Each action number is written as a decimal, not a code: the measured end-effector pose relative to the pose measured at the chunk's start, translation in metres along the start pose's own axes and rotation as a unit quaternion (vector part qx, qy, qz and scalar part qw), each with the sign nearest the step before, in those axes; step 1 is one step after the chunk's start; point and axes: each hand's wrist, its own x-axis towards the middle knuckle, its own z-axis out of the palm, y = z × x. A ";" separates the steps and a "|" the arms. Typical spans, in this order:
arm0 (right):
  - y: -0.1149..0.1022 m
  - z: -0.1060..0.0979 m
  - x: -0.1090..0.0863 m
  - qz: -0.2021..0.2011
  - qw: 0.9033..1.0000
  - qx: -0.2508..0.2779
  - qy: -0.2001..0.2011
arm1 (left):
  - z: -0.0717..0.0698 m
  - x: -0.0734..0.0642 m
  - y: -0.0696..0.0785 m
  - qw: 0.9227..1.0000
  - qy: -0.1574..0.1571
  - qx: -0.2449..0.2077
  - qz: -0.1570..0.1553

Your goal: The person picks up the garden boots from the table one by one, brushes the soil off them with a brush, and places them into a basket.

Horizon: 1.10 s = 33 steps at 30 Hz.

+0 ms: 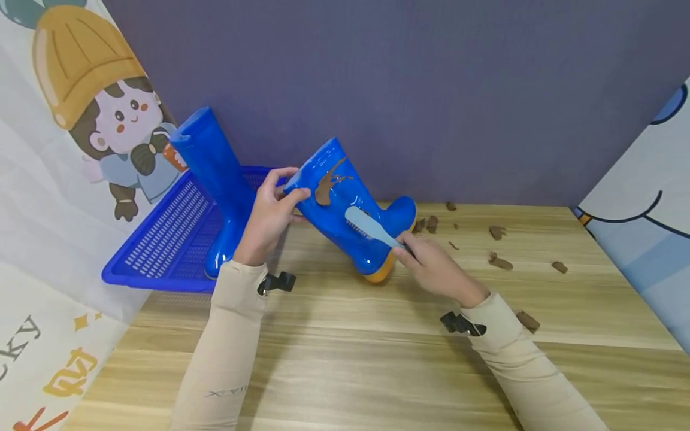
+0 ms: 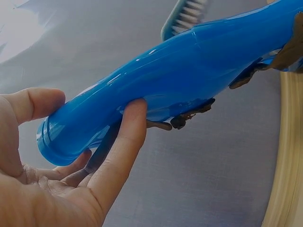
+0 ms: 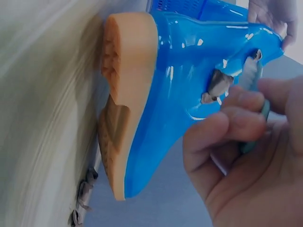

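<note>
A glossy blue rain boot (image 1: 345, 206) with an orange sole (image 3: 135, 61) is held tilted over the table. My left hand (image 1: 272, 212) grips its top rim, thumb on one face and fingers on the other. Brown mud (image 1: 325, 187) clings to the shaft, and more mud patches (image 2: 194, 113) show on its underside in the left wrist view. In my right hand (image 1: 436, 269) is a light blue brush (image 1: 372, 224), gripped by the handle. Its bristles face the boot's shaft near the ankle; in the head view the brush head hides part of the boot there.
To the left stands a blue plastic basket (image 1: 156, 281), with a second blue boot (image 1: 215, 161) upright in it. Several brown mud pieces (image 1: 501, 261) lie scattered on the right of the wooden table (image 1: 377, 359). A grey panel (image 1: 404, 102) rises behind.
</note>
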 end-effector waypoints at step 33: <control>0.021 -0.027 -0.007 0.112 0.992 -0.050 -0.005 | 0.000 0.000 0.000 1.000 -0.001 -0.005 0.001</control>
